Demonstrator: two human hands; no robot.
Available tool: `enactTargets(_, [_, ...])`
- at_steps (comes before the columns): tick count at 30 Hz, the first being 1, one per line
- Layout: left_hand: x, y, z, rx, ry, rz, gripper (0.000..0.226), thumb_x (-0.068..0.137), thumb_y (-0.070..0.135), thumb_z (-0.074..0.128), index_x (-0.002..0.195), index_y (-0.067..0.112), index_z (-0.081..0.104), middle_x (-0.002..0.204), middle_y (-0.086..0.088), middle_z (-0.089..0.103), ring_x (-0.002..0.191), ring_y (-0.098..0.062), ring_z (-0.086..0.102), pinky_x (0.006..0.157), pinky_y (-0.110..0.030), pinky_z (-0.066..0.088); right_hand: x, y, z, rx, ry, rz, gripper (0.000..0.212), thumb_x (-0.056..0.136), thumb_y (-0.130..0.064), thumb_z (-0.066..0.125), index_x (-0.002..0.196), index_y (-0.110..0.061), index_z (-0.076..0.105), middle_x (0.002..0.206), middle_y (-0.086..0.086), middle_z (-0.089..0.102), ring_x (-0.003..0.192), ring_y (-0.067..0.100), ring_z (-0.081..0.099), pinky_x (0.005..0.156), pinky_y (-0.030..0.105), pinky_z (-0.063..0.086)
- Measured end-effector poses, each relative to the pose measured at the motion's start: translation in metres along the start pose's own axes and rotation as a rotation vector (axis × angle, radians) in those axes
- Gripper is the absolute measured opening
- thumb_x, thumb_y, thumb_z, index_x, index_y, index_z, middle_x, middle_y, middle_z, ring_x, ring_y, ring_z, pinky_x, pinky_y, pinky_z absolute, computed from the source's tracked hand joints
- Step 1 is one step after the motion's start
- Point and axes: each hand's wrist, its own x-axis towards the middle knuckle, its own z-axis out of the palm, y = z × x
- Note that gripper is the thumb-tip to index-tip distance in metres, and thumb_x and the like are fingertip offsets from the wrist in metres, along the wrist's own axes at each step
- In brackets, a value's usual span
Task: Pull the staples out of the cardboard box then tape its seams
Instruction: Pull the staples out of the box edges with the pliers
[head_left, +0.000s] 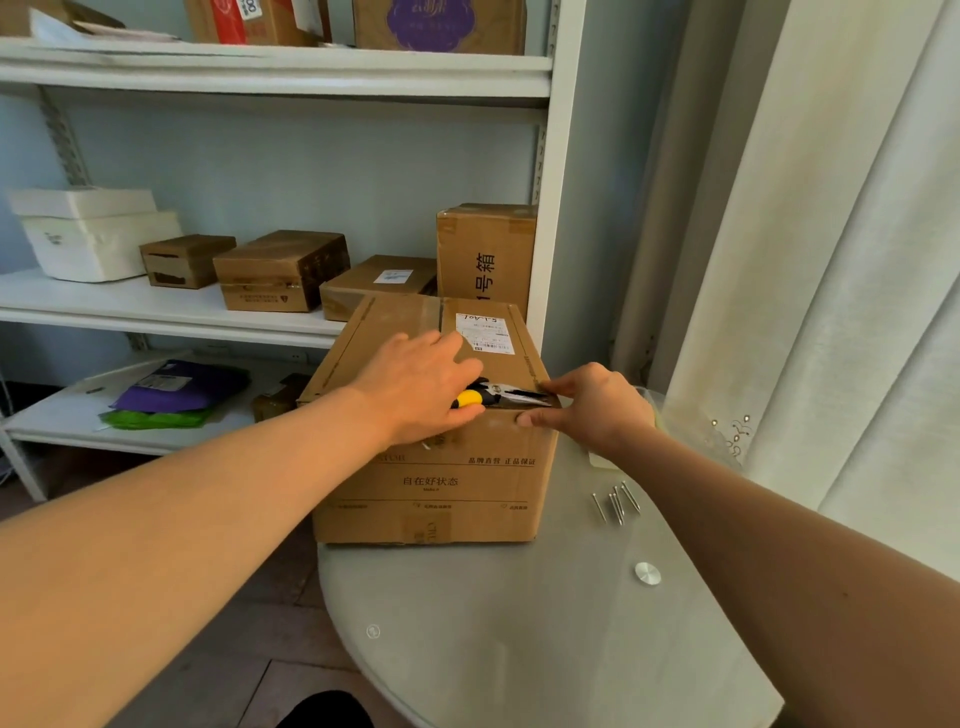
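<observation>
Left hand (421, 384) at frame centre gripping yellow-handled pliers (498, 396) atop cardboard box (431, 478), right hand (592, 408) pinching its top front edge

- A round, frosted glass tabletop (519, 639) with small metal fixing discs is seen in the foreground.
- A brown cardboard box with printed characters and a white shipping label (436, 483) is set on the far part of the glass, touching it.
- A small cluster of thin silver metal pins (616, 501) is laid on the glass just beside the box's right side.
- A pale flat object is partly seen on the glass behind the right forearm; what it is cannot be told.
- A white metal shelving unit (156, 312) is stood behind, where smaller brown cartons and a white foam box are carried.
</observation>
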Motion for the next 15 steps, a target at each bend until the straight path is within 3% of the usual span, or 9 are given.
enactTargets(8, [0.018,-0.010,0.004,0.000,-0.104,0.044,0.042,0.096,0.053,0.032,0.125,0.025,0.043,0.115,-0.005,0.046,0.105,-0.020,0.048,0.072,-0.028,0.033,0.003,0.001,0.000,0.015,0.004,-0.005,0.065,0.070,-0.060,0.070,0.125,-0.026,0.063,0.112,-0.003,0.067,0.099,0.017,0.062,0.079,0.040,0.058])
enactTargets(13, [0.018,-0.016,0.006,-0.057,-0.166,0.003,0.048,0.094,0.057,0.034,0.132,0.028,0.041,0.118,-0.005,0.042,0.111,-0.021,0.042,0.084,-0.035,0.040,0.004,0.001,-0.002,-0.012,-0.003,-0.026,0.065,0.072,-0.059,0.068,0.127,-0.026,0.061,0.115,-0.004,0.066,0.100,0.017,0.062,0.078,0.038,0.058])
enactTargets(15, [0.017,-0.018,0.008,-0.122,-0.199,-0.017,0.052,0.093,0.059,0.036,0.138,0.032,0.037,0.119,-0.004,0.040,0.113,-0.020,0.040,0.087,-0.037,0.043,0.003,-0.001,-0.002,-0.078,-0.003,-0.064,0.064,0.075,-0.060,0.066,0.129,-0.027,0.059,0.125,-0.004,0.061,0.108,0.019,0.060,0.081,0.036,0.055])
